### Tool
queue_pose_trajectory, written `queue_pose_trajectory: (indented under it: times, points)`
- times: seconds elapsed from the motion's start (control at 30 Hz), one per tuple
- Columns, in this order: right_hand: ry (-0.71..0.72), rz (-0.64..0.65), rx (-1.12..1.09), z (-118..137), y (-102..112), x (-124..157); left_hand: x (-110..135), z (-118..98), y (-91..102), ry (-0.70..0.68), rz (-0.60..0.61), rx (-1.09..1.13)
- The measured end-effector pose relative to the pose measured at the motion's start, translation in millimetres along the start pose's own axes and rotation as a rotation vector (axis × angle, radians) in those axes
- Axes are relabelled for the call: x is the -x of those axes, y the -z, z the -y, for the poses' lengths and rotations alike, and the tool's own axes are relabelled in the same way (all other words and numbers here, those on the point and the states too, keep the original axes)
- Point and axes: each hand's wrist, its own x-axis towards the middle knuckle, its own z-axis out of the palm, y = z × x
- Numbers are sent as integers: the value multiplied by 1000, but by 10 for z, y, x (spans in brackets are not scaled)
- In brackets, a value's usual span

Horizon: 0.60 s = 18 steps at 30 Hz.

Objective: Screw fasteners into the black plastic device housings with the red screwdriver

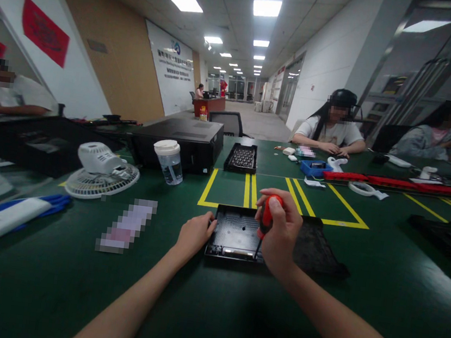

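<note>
My right hand (284, 234) is closed round the red and black handle of a screwdriver (272, 205). The screwdriver stands nearly upright, its shaft pointing down at the front edge of a shallow black casing (229, 232) flat on the table. Whether the tip sits on a screw is too small to tell. At the casing's left side, my left hand (195, 232) grips the edge with bent fingers. A light strip (237, 252) runs along the inside of the front edge. Partly behind my right hand lies a second black panel (316, 249), just right of the casing.
Yellow tape lines (252, 191) mark the green table beyond the casing. Farther back lies a black tray (241, 158) of small round parts. To the left are a lidded plastic cup (169, 163), a white fan (102, 170) and a large black box (175, 138). People sit across the table.
</note>
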Motion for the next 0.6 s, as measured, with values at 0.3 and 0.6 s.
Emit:
queue_pose_trajectory:
  times: [0.3,0.6]
  points:
    - [-19,-18,22,-5,-13,33,0,19,-14,-16,-18,8]
    - [-14,-5,4,20,-15,26,2,25,-7,-11,-14,0]
